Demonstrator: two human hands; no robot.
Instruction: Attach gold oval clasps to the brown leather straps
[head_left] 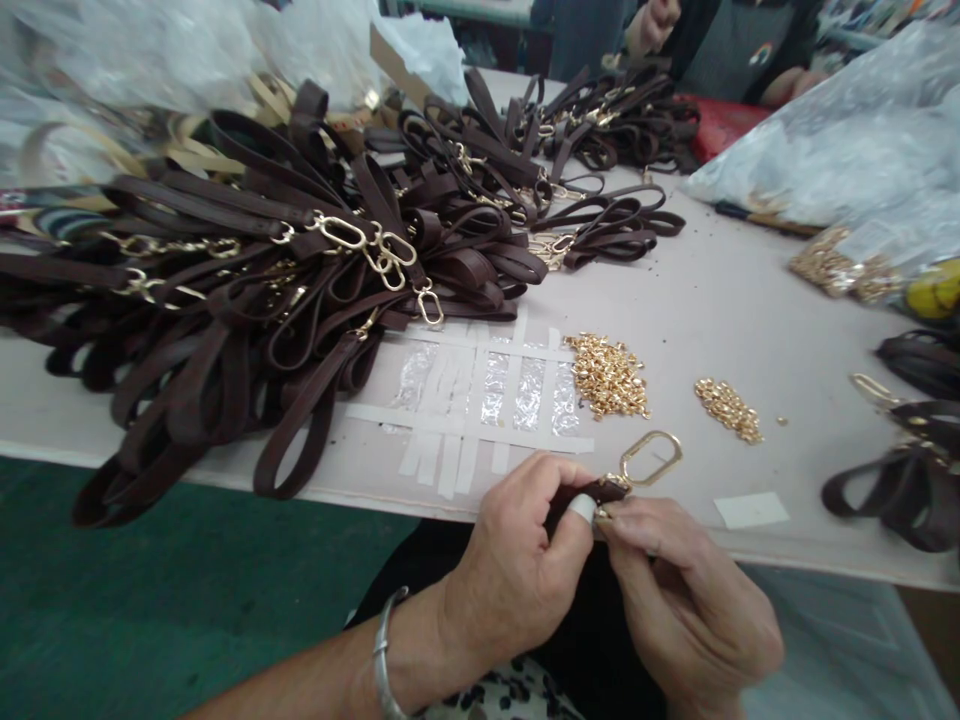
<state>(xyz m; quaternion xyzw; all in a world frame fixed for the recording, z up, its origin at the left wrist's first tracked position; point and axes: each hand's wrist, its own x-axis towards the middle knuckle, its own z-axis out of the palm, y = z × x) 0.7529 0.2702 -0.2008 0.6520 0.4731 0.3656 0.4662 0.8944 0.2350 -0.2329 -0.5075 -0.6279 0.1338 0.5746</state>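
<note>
My left hand (pixel 525 550), with a silver bangle on its wrist, is closed round the end of a dark brown strap (pixel 609 488) at the table's front edge. A gold oval clasp (pixel 651 458) hangs off that strap end and points up over the table. My right hand (pixel 679 590) pinches a small gold piece (pixel 602 513) against the strap, just beside my left thumb; the fingertips partly hide it. Beyond the hands lie a larger pile of small gold pieces (pixel 609 375) and a smaller one (pixel 727 408).
Many brown straps with gold clasps (pixel 322 250) cover the table (pixel 675 300) at left and back. Taped clear plastic (pixel 491 385) lies left of the gold pile. More straps (pixel 919 480) and plastic bags (pixel 855 140) are at right. Another person (pixel 735 50) is across the table.
</note>
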